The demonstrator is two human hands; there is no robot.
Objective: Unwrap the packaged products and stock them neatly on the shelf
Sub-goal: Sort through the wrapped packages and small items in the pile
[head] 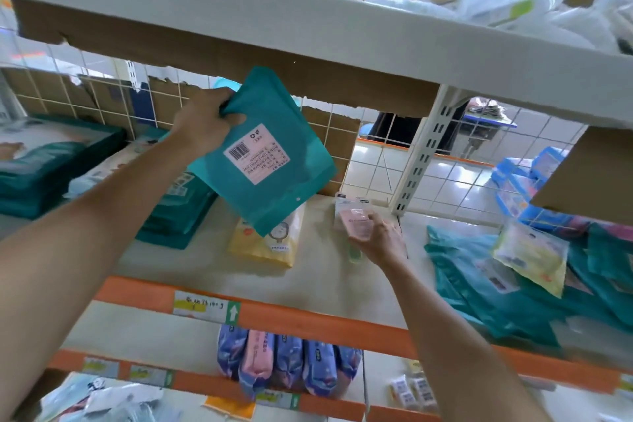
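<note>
The left hand (205, 120) is raised in front of the middle shelf (325, 277). Its grip is closed on the upper left corner of a flat teal packet (267, 151), thumb across the front and fingers behind. The packet hangs tilted in the air above the shelf, its lowest corner pointing down, and a white barcode label (257, 154) faces the camera. Right below that corner a yellow packet (270, 243) lies flat on the shelf. The right hand (373, 236) is low over the shelf surface just to the right of the yellow packet. Its grip is closed round a small pink packaged item (356, 219) with a pale header card at its top end. To the left, a stack of teal packets (178, 209) lies on the shelf, and further left sits another teal pile (37, 178). To the right, a loose heap of teal packets (496, 284) carries a pale yellow packet (531, 257) on top, with blue packs (527, 188) behind it. A wire grid (376, 161) backs the shelf. An orange edge strip (308, 319) runs along the shelf front and bears a handwritten price label (202, 307). On the shelf below, purple and pink packs (287, 363) stand side by side.
</note>
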